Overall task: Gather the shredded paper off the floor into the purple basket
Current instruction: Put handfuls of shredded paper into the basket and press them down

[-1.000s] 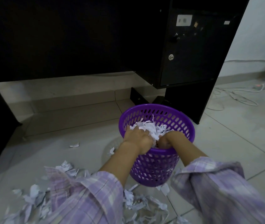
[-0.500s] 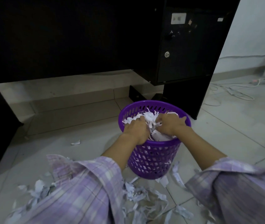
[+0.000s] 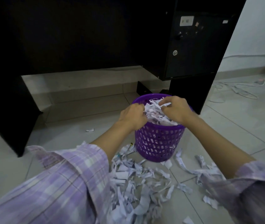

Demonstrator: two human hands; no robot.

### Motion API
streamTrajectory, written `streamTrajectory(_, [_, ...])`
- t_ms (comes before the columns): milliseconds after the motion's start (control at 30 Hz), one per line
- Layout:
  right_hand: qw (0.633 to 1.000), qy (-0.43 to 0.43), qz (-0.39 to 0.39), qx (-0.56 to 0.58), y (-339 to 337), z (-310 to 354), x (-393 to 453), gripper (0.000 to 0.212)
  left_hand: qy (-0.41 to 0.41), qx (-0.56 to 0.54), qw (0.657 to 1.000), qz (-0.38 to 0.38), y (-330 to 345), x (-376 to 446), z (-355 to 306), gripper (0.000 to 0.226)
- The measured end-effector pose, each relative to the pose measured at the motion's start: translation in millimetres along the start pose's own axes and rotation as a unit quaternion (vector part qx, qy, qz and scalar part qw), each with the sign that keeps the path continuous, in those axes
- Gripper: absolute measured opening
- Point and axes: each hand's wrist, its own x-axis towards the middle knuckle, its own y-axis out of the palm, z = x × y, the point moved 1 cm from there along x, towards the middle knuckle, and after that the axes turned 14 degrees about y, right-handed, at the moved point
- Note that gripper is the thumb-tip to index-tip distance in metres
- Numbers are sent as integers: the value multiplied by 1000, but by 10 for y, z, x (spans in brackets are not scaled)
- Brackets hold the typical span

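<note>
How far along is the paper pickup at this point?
Done: the basket is heaped to its rim with shreds. In hand: left hand and right hand are on that heap. Left: a big pile on the floor, plus one stray scrap.

Dim, bluish light; wide-angle bending at edges, near sleeves (image 3: 60,188) blurred.

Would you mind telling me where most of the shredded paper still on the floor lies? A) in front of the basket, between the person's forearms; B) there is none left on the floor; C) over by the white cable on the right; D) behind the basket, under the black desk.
A: the big pile of shredded paper lies on the tiles in front of the purple basket, between the forearms, while the left hand and right hand are at the paper in the basket.
</note>
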Motion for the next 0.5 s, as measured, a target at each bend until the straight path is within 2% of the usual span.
streamTrajectory(100, [1000,-7,20,12,152,5,-307,19,-33,-29,999,-5,24,-335,78,26])
streamTrajectory(200, [998,-6,65,2,407,-46,-646,17,-76,-38,996,19,146,-741,176,26])
streamTrajectory(367, [982,35,187,-9,1031,-237,-1191,21,-137,-65,987,62,525,-1501,492,30])
streamTrajectory(433, [970,50,239,-19,1338,-325,-1405,38,-165,-76,980,84,700,-1824,656,32])
streamTrajectory(500, [955,77,282,-42,1645,-429,-1585,67,-187,-67,974,109,837,-2094,798,40])
